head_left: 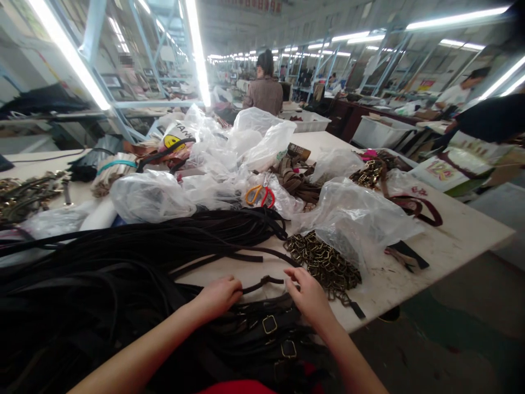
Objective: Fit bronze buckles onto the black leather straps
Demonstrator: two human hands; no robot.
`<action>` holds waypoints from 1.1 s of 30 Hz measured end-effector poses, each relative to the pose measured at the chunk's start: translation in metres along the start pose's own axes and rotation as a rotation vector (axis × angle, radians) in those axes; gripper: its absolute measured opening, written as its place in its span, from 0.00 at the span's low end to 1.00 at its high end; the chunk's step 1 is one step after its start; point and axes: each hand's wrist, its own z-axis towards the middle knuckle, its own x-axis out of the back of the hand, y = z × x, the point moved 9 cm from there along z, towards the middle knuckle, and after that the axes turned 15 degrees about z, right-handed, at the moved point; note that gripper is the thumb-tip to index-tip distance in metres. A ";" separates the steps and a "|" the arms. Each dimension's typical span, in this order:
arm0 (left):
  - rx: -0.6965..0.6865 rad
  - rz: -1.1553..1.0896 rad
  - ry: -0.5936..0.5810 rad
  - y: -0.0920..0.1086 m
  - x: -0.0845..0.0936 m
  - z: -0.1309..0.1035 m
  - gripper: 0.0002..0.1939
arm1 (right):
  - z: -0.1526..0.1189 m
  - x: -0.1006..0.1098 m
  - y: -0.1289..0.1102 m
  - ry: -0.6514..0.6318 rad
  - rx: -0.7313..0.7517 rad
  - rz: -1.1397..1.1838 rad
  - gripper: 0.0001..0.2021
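Observation:
A thin black strap (252,287) stretches between my two hands, with a small dark buckle or slider (266,279) partway along it. My left hand (221,294) is closed around the strap's left part. At the other end, the fingertips of my right hand (304,290) pinch the strap; its tip is hidden there. Below my hands lie black straps with squarish brass-coloured buckles (269,324). A heap of similar metal buckles (324,262) sits just beyond my right hand, partly under a clear plastic bag (356,219).
Long black straps (213,227) are piled across the left side of the table (459,230). Scissors (260,196) with orange and red handles lie among plastic bags (151,194). The table's right edge drops to the floor. A person (264,90) is beyond the table.

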 end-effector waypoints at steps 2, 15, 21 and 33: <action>-0.042 -0.020 -0.042 0.005 -0.005 -0.009 0.12 | 0.001 -0.026 -0.020 -0.157 0.101 -0.018 0.12; 0.313 0.266 0.079 -0.084 0.015 0.012 0.12 | -0.015 -0.079 -0.022 -0.418 0.145 -0.331 0.15; 0.144 0.158 0.045 -0.038 -0.001 0.035 0.11 | -0.014 -0.079 -0.022 -0.395 0.154 -0.317 0.15; -0.072 -0.313 0.019 0.038 0.022 0.052 0.16 | -0.002 -0.019 0.001 -0.136 -0.007 0.144 0.12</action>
